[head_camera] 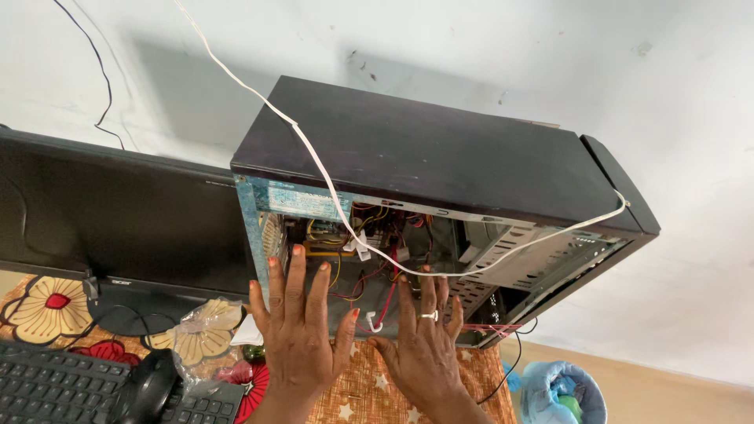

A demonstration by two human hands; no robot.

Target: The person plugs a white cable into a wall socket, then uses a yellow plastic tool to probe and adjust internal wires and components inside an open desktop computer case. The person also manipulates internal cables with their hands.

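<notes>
Side panel already off black PC case (440, 157) on counter (369, 385), wiring exposed; left hand (298, 330) & right hand (424, 345) lie flat w/ fingers spread at opening, grip holding nothing, no part pulled out yet.

Both forearms run off the bottom edge. The black flat monitor (118, 220) and black keyboard (55, 389) are cut off at the left. Parts deep inside the open black computer case (440, 157) are too dark and tangled to tell.
</notes>
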